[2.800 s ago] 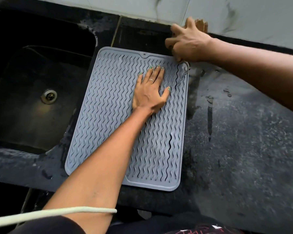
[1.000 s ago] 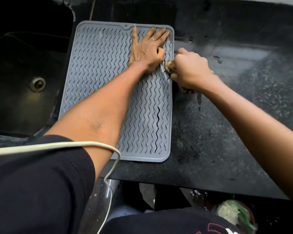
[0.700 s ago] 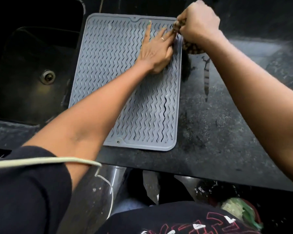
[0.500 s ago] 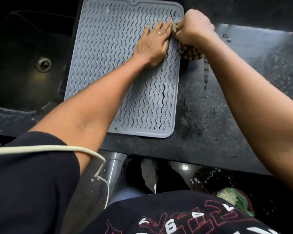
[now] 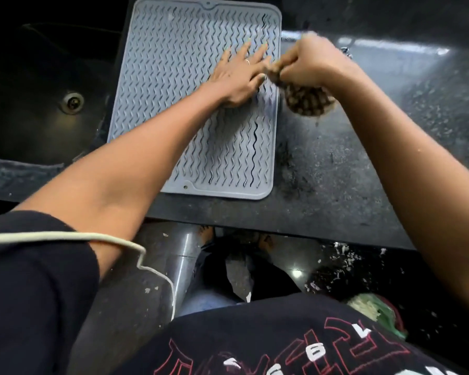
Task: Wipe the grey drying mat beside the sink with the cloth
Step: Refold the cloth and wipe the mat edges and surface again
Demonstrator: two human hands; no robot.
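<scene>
The grey drying mat [image 5: 173, 85] with wavy ridges lies flat on the black counter, right of the sink. My left hand [image 5: 238, 74] presses flat on its upper right part, fingers spread. My right hand [image 5: 309, 60] is closed around a bunched brown checked cloth [image 5: 306, 100] at the mat's right edge, close beside my left fingers. Most of the cloth hangs below my fist over the counter. The right hand is motion-blurred.
A dark sink [image 5: 46, 98] with a round drain [image 5: 72, 102] sits left of the mat. The speckled black counter [image 5: 363, 158] stretches to the right, wet and shiny at the back. A pale cord [image 5: 92, 236] crosses my left sleeve. The floor below shows debris.
My right hand has slid the cloth down along the mat's right edge toward me. The left hand stays pressed on the mat. The camera has tilted downward.
</scene>
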